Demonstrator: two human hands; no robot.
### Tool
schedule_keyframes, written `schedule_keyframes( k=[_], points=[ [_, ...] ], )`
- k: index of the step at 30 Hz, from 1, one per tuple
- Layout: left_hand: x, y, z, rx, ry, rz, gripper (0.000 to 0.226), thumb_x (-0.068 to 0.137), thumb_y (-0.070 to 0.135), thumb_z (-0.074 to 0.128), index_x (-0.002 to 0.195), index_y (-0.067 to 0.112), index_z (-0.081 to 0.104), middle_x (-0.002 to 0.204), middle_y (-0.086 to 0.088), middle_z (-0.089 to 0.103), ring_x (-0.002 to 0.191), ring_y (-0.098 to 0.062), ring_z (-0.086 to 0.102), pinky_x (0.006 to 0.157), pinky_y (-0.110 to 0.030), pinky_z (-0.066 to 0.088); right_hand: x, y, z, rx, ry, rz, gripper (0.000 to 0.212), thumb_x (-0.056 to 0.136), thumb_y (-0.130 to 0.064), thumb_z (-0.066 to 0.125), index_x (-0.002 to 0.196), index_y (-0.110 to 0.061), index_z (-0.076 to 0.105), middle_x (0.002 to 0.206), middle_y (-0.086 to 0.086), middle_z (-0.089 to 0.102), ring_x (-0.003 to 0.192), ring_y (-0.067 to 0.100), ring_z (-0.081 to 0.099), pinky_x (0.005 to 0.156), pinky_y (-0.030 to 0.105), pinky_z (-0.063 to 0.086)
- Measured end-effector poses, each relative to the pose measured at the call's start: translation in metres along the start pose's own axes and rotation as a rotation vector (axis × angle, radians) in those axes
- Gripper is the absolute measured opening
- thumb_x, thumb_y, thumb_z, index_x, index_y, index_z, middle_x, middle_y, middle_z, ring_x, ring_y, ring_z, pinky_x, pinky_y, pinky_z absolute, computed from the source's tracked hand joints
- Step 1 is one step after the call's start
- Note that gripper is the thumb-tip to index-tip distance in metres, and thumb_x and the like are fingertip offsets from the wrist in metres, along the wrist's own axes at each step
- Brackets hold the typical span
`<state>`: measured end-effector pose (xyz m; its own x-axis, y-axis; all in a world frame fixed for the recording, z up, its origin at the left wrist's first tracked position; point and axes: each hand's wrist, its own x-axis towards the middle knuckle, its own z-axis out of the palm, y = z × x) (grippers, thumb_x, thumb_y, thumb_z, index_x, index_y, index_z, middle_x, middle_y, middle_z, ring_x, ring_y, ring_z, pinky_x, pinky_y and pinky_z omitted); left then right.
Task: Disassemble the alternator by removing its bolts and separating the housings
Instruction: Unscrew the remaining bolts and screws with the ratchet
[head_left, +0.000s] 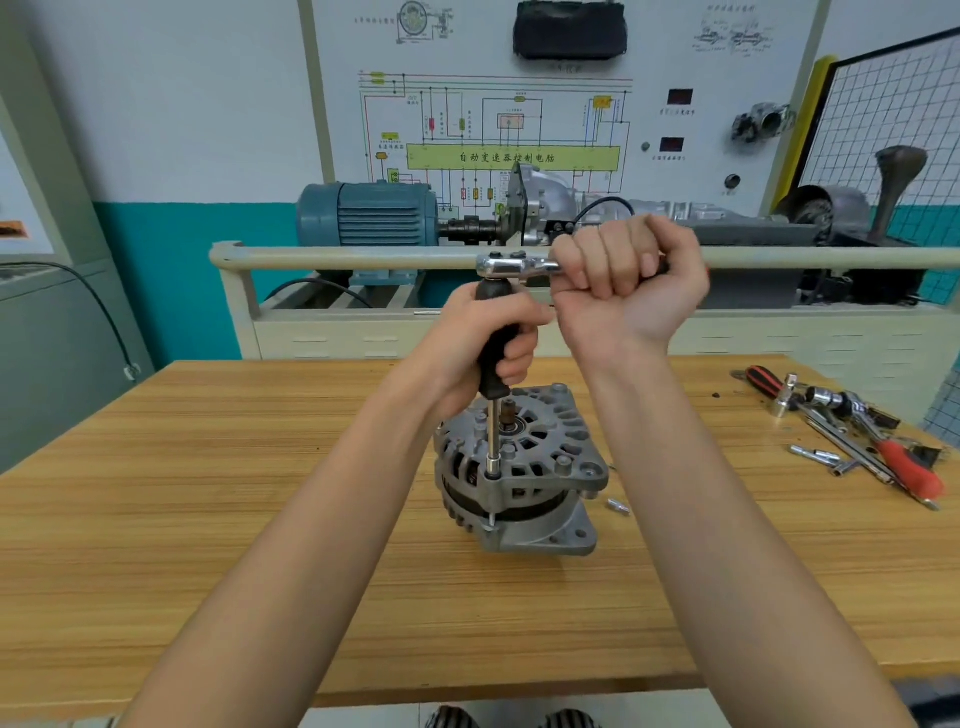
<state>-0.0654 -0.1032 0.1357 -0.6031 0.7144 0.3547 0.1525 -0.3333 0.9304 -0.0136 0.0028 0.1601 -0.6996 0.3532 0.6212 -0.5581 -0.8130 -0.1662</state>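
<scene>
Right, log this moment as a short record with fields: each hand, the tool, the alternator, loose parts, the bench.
left hand: grips the black driver handle, upright
right hand: grips the ratchet fitted on the handle's top
socket: seated on a bolt at the housing's edge
alternator: stands on the wooden table, housings still joined
loose bolt: lies right of the alternator
spare tools: table's right edge

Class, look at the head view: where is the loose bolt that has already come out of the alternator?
The loose bolt lies on the wooden table, just right of the alternator near its lower mounting ear, well left of the pile of tools.
</scene>
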Motion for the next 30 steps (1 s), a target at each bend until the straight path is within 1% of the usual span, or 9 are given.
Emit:
schedule_keyframes(
  k=[4, 8, 11, 14, 17, 20, 25, 28, 30],
  points=[
    [-0.001, 0.004, 0.001, -0.004, -0.068, -0.126, 0.039, 0.078, 0.011, 0.055, 0.044, 0.019, 0.037, 0.036, 0.006, 0.027, 0.029, -0.007, 0.02, 0.035, -0.017, 0.017, 0.019, 0.006, -0.015, 0.283, 0.164, 0.179, 0.042, 0.081, -0.013, 0.04, 0.039, -0.014, 0.033, 0.031, -0.002, 0.025, 0.036, 0.009, 0.01, 0.038, 0.02, 0.021],
    [0.0, 0.0, 0.011, 0.095, 0.176, -0.053, 0.053, 0.085, -0.003, 0.048, 0.043, 0.023, 0.028, 0.037, 0.006, 0.021, 0.031, -0.009, 0.013, 0.038, -0.013, 0.015, 0.013, 0.008, -0.011, 0.236, 0.195, 0.106, 0.044, 0.089, -0.014, 0.039, 0.045, -0.015, 0.037, 0.036, -0.005, 0.027, 0.031, 0.01, 0.025, 0.037, 0.021, 0.028],
    [0.001, -0.004, 0.019, 0.118, 0.359, -0.001, 0.047, 0.083, -0.003, 0.05, 0.048, 0.02, 0.03, 0.038, 0.006, 0.023, 0.032, -0.01, 0.014, 0.039, -0.015, 0.015, -0.009, 0.007, -0.001, -0.006, 0.029, -0.061, 0.045, 0.091, -0.014, 0.036, 0.046, -0.017, 0.04, 0.039, -0.005, 0.028, 0.037, 0.011, 0.026, 0.043, 0.025, 0.031],
    [0.004, -0.009, 0.026, 0.19, 0.55, 0.078, 0.041, 0.081, -0.001, 0.056, 0.054, 0.017, 0.032, 0.046, 0.0, 0.027, 0.043, -0.015, 0.018, 0.043, -0.021, 0.016, -0.035, 0.019, 0.012, -0.432, -0.217, -0.372, 0.038, 0.088, -0.009, 0.039, 0.052, -0.019, 0.041, 0.043, -0.007, 0.033, 0.042, 0.01, 0.028, 0.049, 0.03, 0.026],
    [0.003, -0.014, 0.031, 0.254, 0.623, 0.178, 0.041, 0.081, -0.004, 0.055, 0.054, 0.016, 0.031, 0.045, 0.005, 0.03, 0.047, -0.011, 0.022, 0.042, -0.02, 0.018, -0.048, 0.033, 0.019, -0.793, -0.343, -0.628, 0.026, 0.083, -0.008, 0.042, 0.062, -0.024, 0.042, 0.052, -0.008, 0.037, 0.045, 0.011, 0.03, 0.05, 0.03, 0.023],
    [0.0, -0.011, 0.023, 0.191, 0.503, 0.122, 0.038, 0.081, -0.002, 0.058, 0.057, 0.016, 0.034, 0.047, 0.003, 0.031, 0.042, -0.011, 0.023, 0.039, -0.019, 0.02, -0.038, 0.026, 0.019, -0.636, -0.318, -0.532, 0.031, 0.082, -0.006, 0.042, 0.056, -0.022, 0.039, 0.045, -0.008, 0.033, 0.042, 0.009, 0.027, 0.049, 0.028, 0.022],
    [-0.003, 0.001, 0.002, 0.023, 0.079, 0.006, 0.031, 0.077, 0.007, 0.061, 0.053, 0.013, 0.043, 0.041, 0.0, 0.037, 0.035, -0.014, 0.03, 0.041, -0.02, 0.028, -0.001, 0.001, 0.006, -0.062, 0.01, 0.021, 0.04, 0.08, -0.013, 0.039, 0.04, -0.017, 0.035, 0.034, -0.005, 0.024, 0.036, 0.01, 0.015, 0.041, 0.021, 0.023],
    [-0.001, 0.002, 0.001, -0.07, -0.101, -0.102, 0.034, 0.076, 0.013, 0.054, 0.044, 0.018, 0.042, 0.036, 0.004, 0.031, 0.03, -0.008, 0.025, 0.037, -0.018, 0.021, 0.014, 0.0, -0.007, 0.237, 0.173, 0.189, 0.04, 0.08, -0.013, 0.04, 0.041, -0.015, 0.032, 0.032, -0.003, 0.022, 0.04, 0.008, 0.008, 0.038, 0.019, 0.02],
    [0.0, 0.002, 0.002, -0.103, -0.133, -0.16, 0.037, 0.076, 0.013, 0.05, 0.042, 0.02, 0.038, 0.034, 0.007, 0.026, 0.027, -0.004, 0.019, 0.034, -0.017, 0.014, 0.017, 0.004, -0.009, 0.274, 0.213, 0.194, 0.041, 0.082, -0.013, 0.04, 0.042, -0.015, 0.031, 0.032, -0.003, 0.022, 0.038, 0.008, 0.008, 0.038, 0.019, 0.019]
  ],
)
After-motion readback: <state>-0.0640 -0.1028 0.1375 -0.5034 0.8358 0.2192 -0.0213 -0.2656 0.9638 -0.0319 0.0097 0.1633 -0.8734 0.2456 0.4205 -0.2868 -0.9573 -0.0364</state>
